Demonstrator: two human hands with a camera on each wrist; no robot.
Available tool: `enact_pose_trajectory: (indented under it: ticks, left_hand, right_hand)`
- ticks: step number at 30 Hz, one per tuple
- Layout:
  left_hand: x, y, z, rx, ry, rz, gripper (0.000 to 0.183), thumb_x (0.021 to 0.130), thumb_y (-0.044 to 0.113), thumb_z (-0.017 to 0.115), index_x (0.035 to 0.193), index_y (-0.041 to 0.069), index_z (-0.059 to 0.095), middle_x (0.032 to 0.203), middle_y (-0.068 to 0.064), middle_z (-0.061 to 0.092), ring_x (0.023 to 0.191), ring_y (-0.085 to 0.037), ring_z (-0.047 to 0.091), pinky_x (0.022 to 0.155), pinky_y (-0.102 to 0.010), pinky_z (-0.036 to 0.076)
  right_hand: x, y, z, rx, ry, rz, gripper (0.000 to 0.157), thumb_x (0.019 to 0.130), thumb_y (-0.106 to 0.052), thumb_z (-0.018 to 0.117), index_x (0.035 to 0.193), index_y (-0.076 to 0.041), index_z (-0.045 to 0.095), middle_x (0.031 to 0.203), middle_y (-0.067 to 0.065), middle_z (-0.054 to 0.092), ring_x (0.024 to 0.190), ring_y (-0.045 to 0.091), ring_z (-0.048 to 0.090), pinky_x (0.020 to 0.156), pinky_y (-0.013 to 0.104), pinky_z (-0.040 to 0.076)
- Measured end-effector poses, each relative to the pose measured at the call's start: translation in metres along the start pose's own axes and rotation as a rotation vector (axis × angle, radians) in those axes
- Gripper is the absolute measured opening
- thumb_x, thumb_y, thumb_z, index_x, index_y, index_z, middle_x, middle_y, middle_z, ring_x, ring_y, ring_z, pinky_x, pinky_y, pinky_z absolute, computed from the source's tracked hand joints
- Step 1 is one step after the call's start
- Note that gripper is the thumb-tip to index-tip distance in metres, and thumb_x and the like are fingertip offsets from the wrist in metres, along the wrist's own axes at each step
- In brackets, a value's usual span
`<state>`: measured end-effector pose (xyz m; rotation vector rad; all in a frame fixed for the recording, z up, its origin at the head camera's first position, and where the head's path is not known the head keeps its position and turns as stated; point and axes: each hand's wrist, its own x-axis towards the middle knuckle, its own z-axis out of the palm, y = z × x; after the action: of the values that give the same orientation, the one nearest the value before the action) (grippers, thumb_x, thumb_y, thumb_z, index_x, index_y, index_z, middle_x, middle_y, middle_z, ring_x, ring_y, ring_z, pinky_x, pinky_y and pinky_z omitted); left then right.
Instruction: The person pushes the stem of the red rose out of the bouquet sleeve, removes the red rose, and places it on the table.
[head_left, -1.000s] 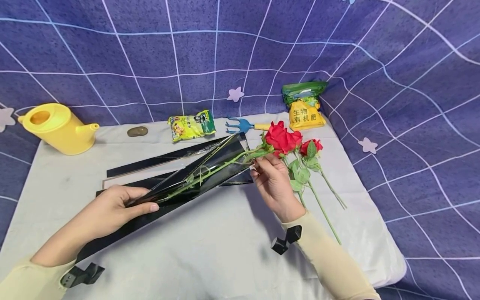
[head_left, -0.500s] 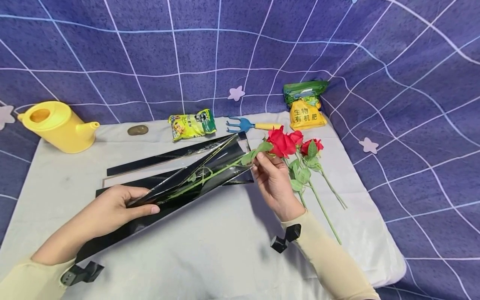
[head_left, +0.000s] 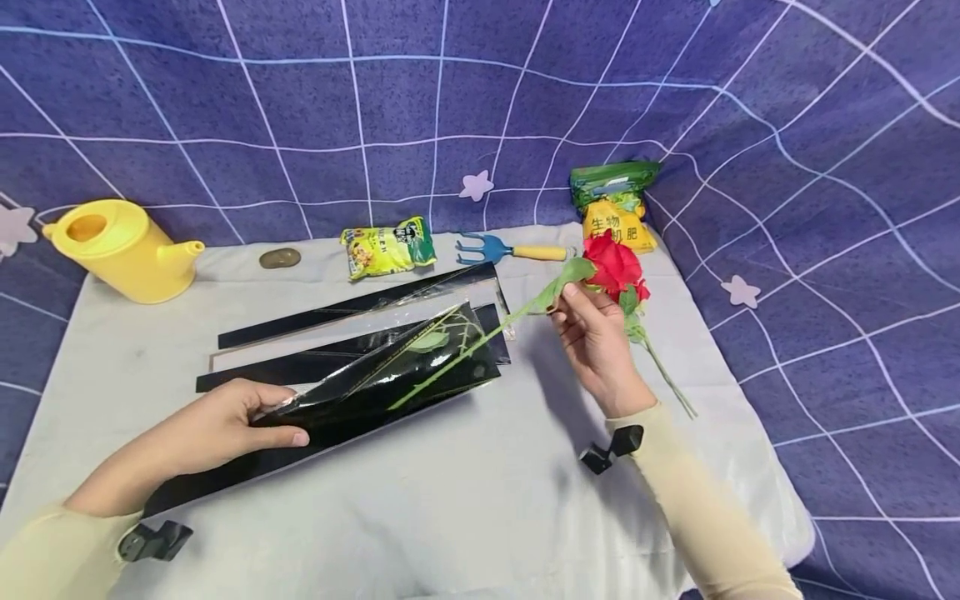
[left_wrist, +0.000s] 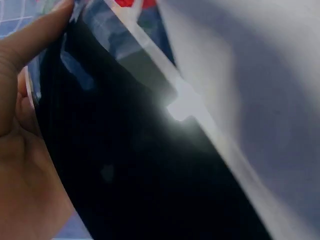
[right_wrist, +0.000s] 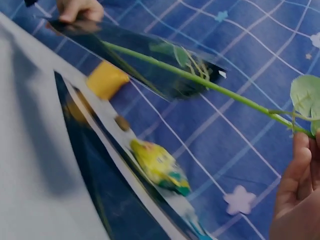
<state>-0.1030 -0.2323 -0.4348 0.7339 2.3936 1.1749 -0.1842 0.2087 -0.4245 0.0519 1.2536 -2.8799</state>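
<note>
My left hand [head_left: 225, 425] grips a black flower sleeve [head_left: 352, 429] with clear film by its left part, thumb on top and fingers underneath. In my right hand [head_left: 600, 350] a red artificial rose [head_left: 615, 265] is pinched just below its bloom, near a green leaf. Its stem [right_wrist: 220, 89] slants down to the left, and the lower part lies within the sleeve's open right end. Another rose's stem [head_left: 663, 375] lies on the table beyond my right wrist; its bloom is mostly hidden by the held one. The left wrist view shows my thumb [left_wrist: 37, 35] along the sleeve's edge.
Flat black-edged sleeves [head_left: 277, 367] lie behind the held one. Along the back stand a yellow watering can [head_left: 123, 254], a brown stone [head_left: 280, 258], a yellow-green packet [head_left: 387, 248], a blue hand rake [head_left: 491, 247] and a fertilizer bag [head_left: 615, 192].
My right hand has moved right and slightly up with the rose, so more stem shows outside the sleeve. The sleeve's open end has dropped towards me. The other rose stems are now hidden by my right arm.
</note>
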Motion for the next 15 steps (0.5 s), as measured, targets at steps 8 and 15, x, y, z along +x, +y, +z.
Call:
enact_pose_trajectory:
  ticks: [8,15]
  left_hand:
    - [0.016,-0.022,0.014,-0.067,-0.154,0.014,0.009,0.085,0.034,0.069,0.089,0.026,0.066,0.070,0.010,0.054,0.054,-0.001,0.035,0.057,-0.027,0.043]
    - [0.027,-0.035,0.022,-0.090,-0.255,-0.060,0.014,0.084,0.031,0.070,0.081,0.021,0.061,0.061,0.008,0.037,0.053,-0.003,0.028,0.053,-0.026,0.038]
  right_hand:
    - [0.018,-0.044,-0.020,-0.028,-0.049,-0.063,0.013,0.085,0.001,0.067,0.095,0.004,0.059,0.074,0.010,0.058,0.059,0.015,0.049,0.060,0.025,0.046]
    - [0.028,-0.078,-0.030,-0.063,-0.059,-0.124,0.014,0.084,0.004,0.066,0.097,0.007,0.061,0.085,0.014,0.065,0.059,0.013,0.051,0.057,0.024,0.046]
